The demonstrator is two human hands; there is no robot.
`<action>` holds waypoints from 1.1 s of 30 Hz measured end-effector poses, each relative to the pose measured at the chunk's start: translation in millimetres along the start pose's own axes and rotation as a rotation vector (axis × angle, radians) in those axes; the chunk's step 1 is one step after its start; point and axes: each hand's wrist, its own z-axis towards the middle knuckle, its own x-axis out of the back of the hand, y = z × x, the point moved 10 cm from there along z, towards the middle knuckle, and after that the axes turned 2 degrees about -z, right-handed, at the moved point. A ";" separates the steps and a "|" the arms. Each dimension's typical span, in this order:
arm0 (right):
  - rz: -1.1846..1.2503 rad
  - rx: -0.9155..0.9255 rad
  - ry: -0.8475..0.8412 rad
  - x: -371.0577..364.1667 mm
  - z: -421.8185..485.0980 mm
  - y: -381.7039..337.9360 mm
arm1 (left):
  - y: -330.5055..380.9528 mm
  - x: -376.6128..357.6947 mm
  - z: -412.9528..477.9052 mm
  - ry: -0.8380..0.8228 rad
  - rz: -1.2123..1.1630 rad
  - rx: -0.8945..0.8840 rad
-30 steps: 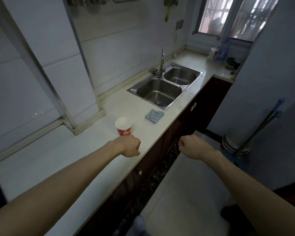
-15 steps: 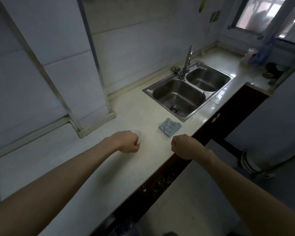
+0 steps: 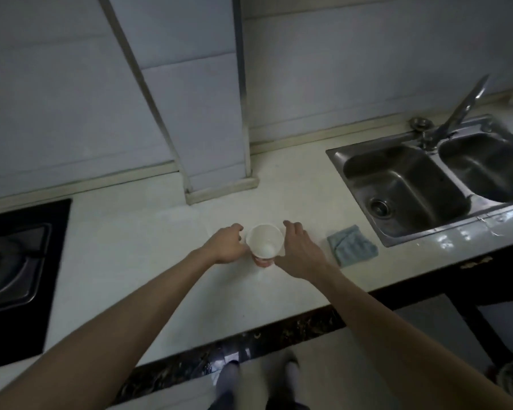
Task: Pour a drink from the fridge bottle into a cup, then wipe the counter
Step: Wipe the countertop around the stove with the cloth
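A paper cup, white inside with a red outside, stands upright and looks empty on the pale counter. My left hand is against its left side with fingers curled round the wall. My right hand is at its right side, fingers stretched forward along the rim and touching or nearly touching it. A folded grey-blue cloth lies on the counter just right of my right hand. No bottle is in view.
A steel double sink with a tap is set into the counter at the right. A black gas hob sits at the left. A tiled pillar stands behind the cup. The counter's dark front edge runs below my arms.
The view has swung left and down over the counter. Both hands moved in from loose fists to either side of the cup; the left now grips it and the right has opened beside it.
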 end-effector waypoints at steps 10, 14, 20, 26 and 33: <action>-0.079 0.094 0.026 -27.4 29.1 -4.6 | -14.7 -24.2 7.1 0.097 -0.663 0.204; -0.123 0.121 0.078 -28.4 26.4 -6.4 | -24.6 -33.1 3.5 0.115 -0.794 0.252; -0.111 0.186 0.012 -32.1 23.2 -22.0 | -39.2 -36.4 -10.2 0.153 -0.930 0.301; -0.156 0.270 -0.015 -32.7 35.3 -64.3 | -75.1 -9.2 -20.8 0.223 -1.032 0.331; -0.155 0.331 -0.036 -45.3 72.3 -138.8 | -135.6 44.1 -20.1 0.292 -1.141 0.334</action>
